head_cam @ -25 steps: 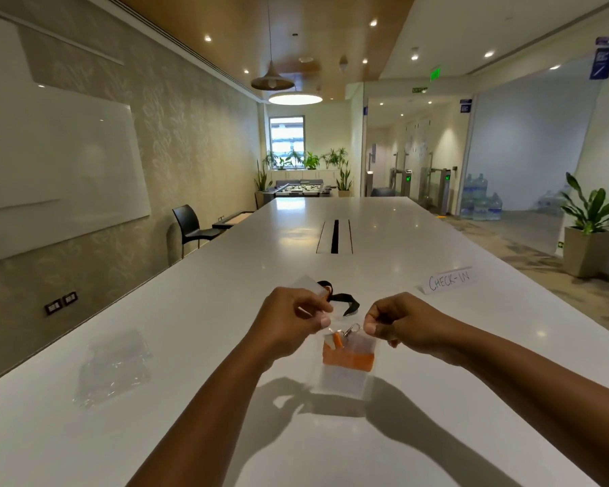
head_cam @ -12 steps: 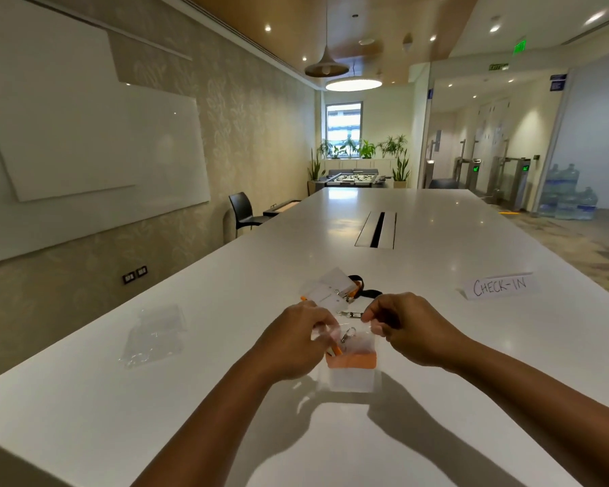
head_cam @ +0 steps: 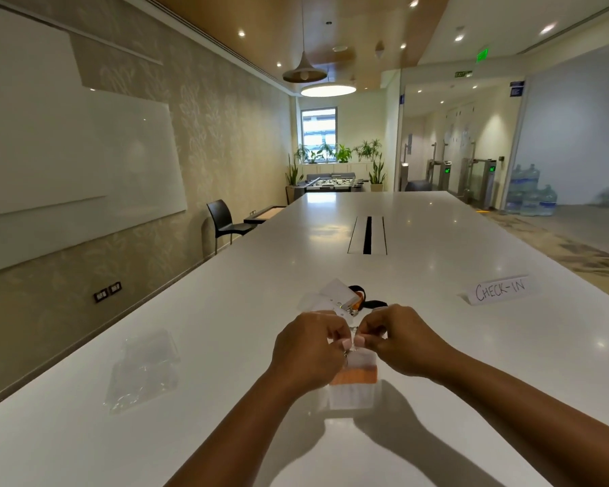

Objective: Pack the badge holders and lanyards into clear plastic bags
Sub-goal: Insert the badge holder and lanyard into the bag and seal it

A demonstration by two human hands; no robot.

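Over the near middle of the long white table [head_cam: 225, 311], the left hand [head_cam: 308, 349] and right hand [head_cam: 396, 340] pinch the top edge of a clear plastic bag [head_cam: 354, 384] between closed fingertips; an orange lanyard shows inside it. Just beyond the hands lie loose badge holders [head_cam: 331, 298] with a black lanyard [head_cam: 370, 302]. A stack of empty bags [head_cam: 143, 370] sits to the left, and a CHECK-IN card [head_cam: 500, 291] stands far right.

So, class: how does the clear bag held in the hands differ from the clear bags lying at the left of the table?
The held clear plastic bag contains something orange and white; the loose clear plastic bags look empty. The held bag is pinched at its top by both hands; the loose bags lie flat, untouched. Both are transparent.
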